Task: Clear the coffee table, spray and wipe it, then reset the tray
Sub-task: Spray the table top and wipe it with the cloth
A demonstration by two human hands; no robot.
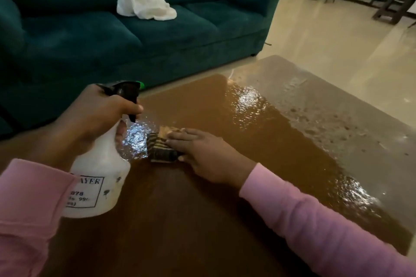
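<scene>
My left hand point(99, 114) grips the neck of a white spray bottle point(99, 175) with a black trigger and green nozzle tip, held above the left part of the brown coffee table point(191, 220). My right hand point(207, 153) lies flat, fingers straight, on a small striped cloth point(161, 148) pressed to the tabletop just right of the bottle. The table surface is wet and glistens around the cloth and along its far and right side. No tray is in view.
A teal sofa point(157, 36) stands behind the table, with a crumpled white cloth point(144, 4) on its seat. Pale tiled floor lies to the right, with dark furniture legs point(391, 4) at the far right corner.
</scene>
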